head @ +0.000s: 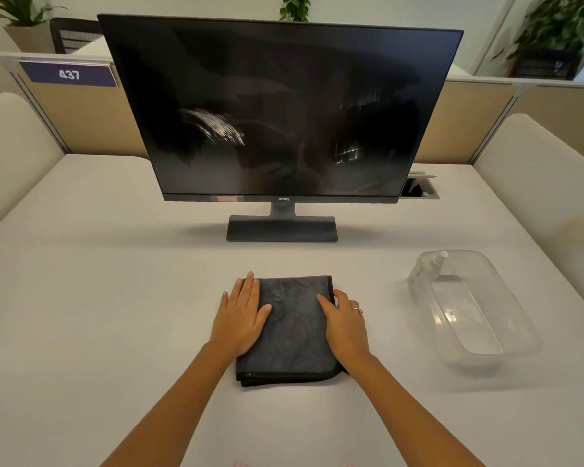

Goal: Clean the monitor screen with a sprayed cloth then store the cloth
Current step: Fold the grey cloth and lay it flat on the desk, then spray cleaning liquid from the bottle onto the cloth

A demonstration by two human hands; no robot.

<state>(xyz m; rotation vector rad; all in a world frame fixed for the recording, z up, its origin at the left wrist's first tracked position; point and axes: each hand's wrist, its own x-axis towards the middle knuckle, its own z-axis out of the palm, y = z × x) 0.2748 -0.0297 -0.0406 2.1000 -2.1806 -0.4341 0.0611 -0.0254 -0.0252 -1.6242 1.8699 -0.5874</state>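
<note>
A folded dark grey cloth (292,335) lies flat on the white desk (115,298) in front of me, with damp spots near its far edge. My left hand (241,315) rests flat on the cloth's left side, fingers straight. My right hand (343,318) lies on its right side, fingers extended, a ring on one finger. Behind the cloth stands a black monitor (280,106), its screen off and marked with whitish wet streaks at centre-left and at right. A clear plastic container (506,318) sits to the right, with a small spray bottle (437,261) lying at its far end.
The monitor's base (282,229) stands on the desk beyond the cloth. A cable hatch (418,188) is open behind the monitor's right corner. Beige partitions enclose the desk, one bearing a "437" sign (69,74). Cushioned seat backs flank both sides.
</note>
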